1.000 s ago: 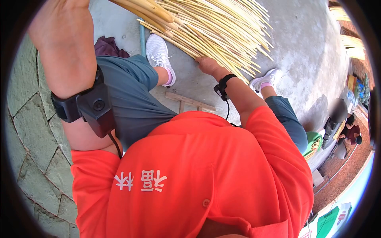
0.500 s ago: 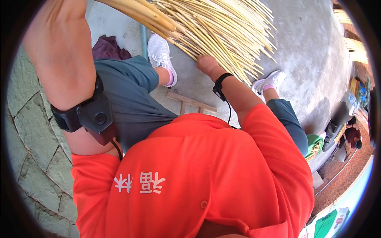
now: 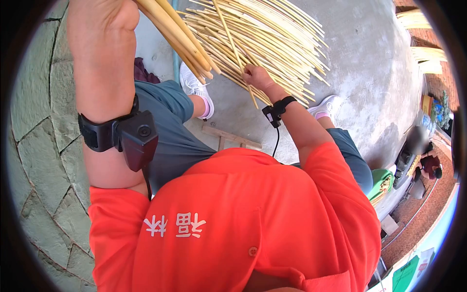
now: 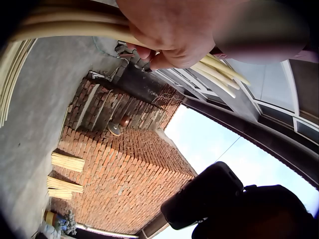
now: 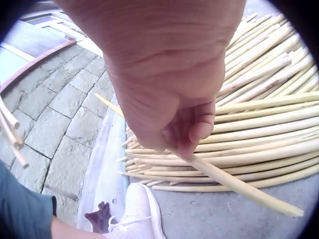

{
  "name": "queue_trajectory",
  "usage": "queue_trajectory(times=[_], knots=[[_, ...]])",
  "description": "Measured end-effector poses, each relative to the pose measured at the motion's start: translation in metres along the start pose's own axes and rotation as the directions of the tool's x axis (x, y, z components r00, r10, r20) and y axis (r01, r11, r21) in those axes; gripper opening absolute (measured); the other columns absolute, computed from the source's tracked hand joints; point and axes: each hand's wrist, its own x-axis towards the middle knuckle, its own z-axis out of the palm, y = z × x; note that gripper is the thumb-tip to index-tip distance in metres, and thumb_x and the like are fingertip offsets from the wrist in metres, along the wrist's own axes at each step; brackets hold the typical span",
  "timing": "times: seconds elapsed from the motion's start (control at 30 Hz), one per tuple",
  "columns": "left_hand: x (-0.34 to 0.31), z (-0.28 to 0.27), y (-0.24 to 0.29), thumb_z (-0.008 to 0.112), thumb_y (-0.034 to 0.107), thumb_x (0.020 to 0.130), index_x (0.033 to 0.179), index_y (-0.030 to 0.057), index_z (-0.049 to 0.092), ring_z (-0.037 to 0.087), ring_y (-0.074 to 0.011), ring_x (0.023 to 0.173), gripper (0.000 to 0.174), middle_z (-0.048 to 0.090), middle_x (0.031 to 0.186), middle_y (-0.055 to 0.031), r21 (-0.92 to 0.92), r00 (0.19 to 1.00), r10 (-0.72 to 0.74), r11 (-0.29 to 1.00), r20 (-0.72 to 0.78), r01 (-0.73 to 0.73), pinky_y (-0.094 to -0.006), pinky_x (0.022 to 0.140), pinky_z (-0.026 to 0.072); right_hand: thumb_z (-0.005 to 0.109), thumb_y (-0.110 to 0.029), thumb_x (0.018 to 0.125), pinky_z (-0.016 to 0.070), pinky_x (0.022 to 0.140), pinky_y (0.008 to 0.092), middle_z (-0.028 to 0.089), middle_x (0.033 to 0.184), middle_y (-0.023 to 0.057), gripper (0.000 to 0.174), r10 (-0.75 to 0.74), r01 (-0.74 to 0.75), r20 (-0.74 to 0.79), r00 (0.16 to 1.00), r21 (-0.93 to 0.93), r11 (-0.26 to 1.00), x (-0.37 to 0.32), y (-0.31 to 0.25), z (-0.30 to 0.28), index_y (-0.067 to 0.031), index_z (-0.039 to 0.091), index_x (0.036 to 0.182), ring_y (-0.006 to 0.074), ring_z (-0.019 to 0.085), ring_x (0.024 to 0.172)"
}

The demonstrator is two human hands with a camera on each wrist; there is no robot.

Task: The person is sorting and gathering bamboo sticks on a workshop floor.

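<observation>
In the head view my left hand [image 3: 104, 14] is raised at the upper left and grips several pale peeled sticks [image 3: 177, 41], whose ends slant down past it. The left wrist view shows the fingers of that hand [image 4: 172, 35] curled round them. My right hand [image 3: 258, 77] pinches a single stick [image 5: 244, 190] between thumb and fingers. This stick lies at an angle across a wide pile of similar sticks [image 3: 282, 39] on the concrete floor. In the right wrist view the pile [image 5: 259, 134] spreads behind the right hand [image 5: 174, 109].
White shoes [image 3: 192, 85] stand on both sides of the pile's near edge. A small wooden frame [image 3: 231, 135] lies between the legs, and a dark purple cloth [image 3: 146, 70] by the left foot. Stone paving [image 3: 44, 160] borders the left. Another person [image 3: 430, 165] is far right, near brick walls.
My right hand has lifted one stick from the pile and tilted it. My left hand has swung to the right, and the ends of its sticks now point further down.
</observation>
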Motion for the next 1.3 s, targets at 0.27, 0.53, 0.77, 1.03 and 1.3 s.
queue_trajectory(times=[0.27,0.53,0.77,1.03,1.3], knots=[[0.021,-0.020,-0.030,0.066,0.004,0.074,0.086,0.0051,0.054,0.048,-0.0107,0.053,0.017,0.059,0.074,-0.0089,-0.071,0.932,-0.343,0.933,0.120,0.352,-0.0241,0.053,0.0423,0.053,-0.015,0.085,0.0386,0.058,0.0195,0.061,0.077,0.0001,0.016,-0.093,0.178,-0.153,0.984,0.790,0.587,-0.049,-0.109,-0.142,-0.0053,0.060,0.095,0.0055,0.048,0.063],[-0.007,0.005,-0.040,0.062,-0.003,0.072,0.092,0.0035,0.051,0.051,-0.0106,0.052,0.024,0.061,0.076,-0.0138,-0.214,0.896,-0.419,0.871,0.149,0.443,-0.0210,0.047,0.0432,0.048,-0.018,0.089,0.0383,0.066,0.0204,0.060,0.083,-0.0006,0.021,-0.221,0.294,-0.212,0.952,0.836,0.464,-0.110,-0.168,-0.162,-0.0060,0.058,0.102,0.0065,0.050,0.075],[-0.021,0.030,-0.045,0.060,-0.001,0.075,0.103,0.0001,0.050,0.054,-0.0123,0.056,0.029,0.063,0.080,-0.0157,-0.278,0.796,-0.479,0.760,0.371,0.587,-0.0218,0.050,0.0446,0.049,-0.018,0.089,0.0394,0.065,0.0201,0.059,0.082,-0.0005,0.023,-0.188,0.285,-0.219,0.958,0.813,0.508,-0.137,-0.174,-0.150,-0.0039,0.058,0.105,0.0066,0.051,0.074],[-0.025,0.042,-0.036,0.060,0.005,0.078,0.104,0.0016,0.052,0.054,-0.0145,0.061,0.028,0.061,0.081,-0.0165,-0.320,0.779,-0.443,0.734,0.444,0.599,-0.0253,0.053,0.0451,0.060,-0.015,0.082,0.0396,0.059,0.0213,0.059,0.073,-0.0005,0.009,-0.060,0.322,-0.340,0.938,0.800,0.506,-0.144,-0.168,-0.147,-0.0054,0.060,0.083,0.0066,0.051,0.065],[-0.022,0.061,-0.043,0.057,0.003,0.079,0.103,-0.0006,0.051,0.053,-0.0124,0.064,0.025,0.060,0.084,-0.0186,-0.293,0.758,-0.406,0.747,0.510,0.597,-0.0237,0.056,0.0480,0.056,-0.018,0.086,0.0414,0.064,0.0207,0.058,0.079,-0.0030,0.011,-0.027,0.189,-0.204,0.979,0.843,0.504,-0.171,-0.163,-0.169,-0.0076,0.060,0.086,0.0058,0.052,0.073]])
